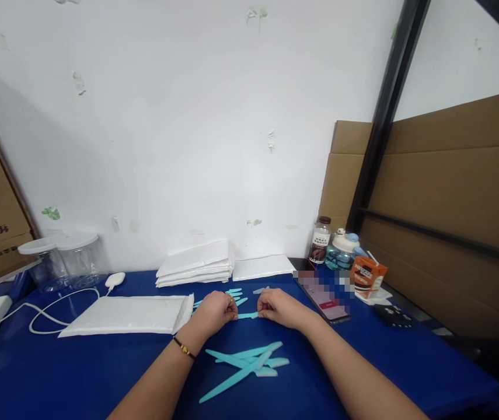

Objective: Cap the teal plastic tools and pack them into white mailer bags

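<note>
A turquoise eyebrow razor (247, 315) lies level between my hands, low over the blue table. My left hand (216, 310) pinches one end of it, and my right hand (279, 307) has its fingers closed on the other end. Those fingers hide both tips. Several more turquoise razors with pale, see-through caps (234, 382) lie crossed in a loose pile nearer to me. Behind my left hand, other turquoise razors (234, 293) are partly covered by it. A small translucent cap (258, 290) rests just beyond my right fingers.
A white padded envelope (129, 315) lies at left, with a stack of envelopes (194, 263) and another flat envelope (263, 268) by the wall. A phone (325, 297), bottle (320, 242), blue cup (341, 254) and orange carton (366, 275) stand right. Clear jars (81, 259) and a white cable (41, 306) sit left.
</note>
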The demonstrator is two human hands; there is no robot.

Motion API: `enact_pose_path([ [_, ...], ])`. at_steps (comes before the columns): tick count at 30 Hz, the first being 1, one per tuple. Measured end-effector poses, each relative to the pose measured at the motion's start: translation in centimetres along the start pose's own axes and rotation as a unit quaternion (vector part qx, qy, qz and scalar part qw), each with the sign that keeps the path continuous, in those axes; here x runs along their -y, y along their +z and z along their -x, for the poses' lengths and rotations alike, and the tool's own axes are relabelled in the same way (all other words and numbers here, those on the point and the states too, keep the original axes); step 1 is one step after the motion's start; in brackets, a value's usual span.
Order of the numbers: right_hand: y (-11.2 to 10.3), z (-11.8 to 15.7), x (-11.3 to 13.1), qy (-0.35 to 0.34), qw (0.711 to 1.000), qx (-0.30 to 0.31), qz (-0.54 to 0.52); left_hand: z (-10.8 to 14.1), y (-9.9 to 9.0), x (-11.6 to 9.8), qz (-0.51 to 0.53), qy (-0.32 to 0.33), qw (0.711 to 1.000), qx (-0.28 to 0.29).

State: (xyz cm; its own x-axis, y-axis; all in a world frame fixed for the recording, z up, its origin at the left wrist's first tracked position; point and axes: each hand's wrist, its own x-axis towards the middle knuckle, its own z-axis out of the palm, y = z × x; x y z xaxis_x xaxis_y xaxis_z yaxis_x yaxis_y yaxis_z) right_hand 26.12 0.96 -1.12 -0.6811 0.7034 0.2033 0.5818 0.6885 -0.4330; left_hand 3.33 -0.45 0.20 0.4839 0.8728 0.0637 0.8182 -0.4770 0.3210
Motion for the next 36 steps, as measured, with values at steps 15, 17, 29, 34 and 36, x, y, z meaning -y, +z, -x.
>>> enact_pose_path([
  [15,0.4,-0.4,0.7,-0.025,0.998,-0.011,0.055,0.3,0.6,0.0,-0.031,0.067,0.997,-0.03],
  [17,0.5,-0.5,0.7,-0.022,0.998,-0.007,0.055,0.3,0.5,-0.2,-0.037,0.066,0.997,-0.026],
  [29,-1.0,0.4,-1.7,0.043,0.996,-0.063,0.051,0.8,-1.1,1.6,-0.077,-0.011,0.995,-0.055],
  [34,-2.8,1.4,0.1,0.03,0.996,-0.058,-0.056,1.3,-1.6,0.8,0.009,-0.009,0.995,-0.096],
  [36,-3.1,1.7,1.5,-0.017,0.993,0.021,-0.114,1.5,-1.6,0.0,0.057,-0.007,0.997,-0.061],
])
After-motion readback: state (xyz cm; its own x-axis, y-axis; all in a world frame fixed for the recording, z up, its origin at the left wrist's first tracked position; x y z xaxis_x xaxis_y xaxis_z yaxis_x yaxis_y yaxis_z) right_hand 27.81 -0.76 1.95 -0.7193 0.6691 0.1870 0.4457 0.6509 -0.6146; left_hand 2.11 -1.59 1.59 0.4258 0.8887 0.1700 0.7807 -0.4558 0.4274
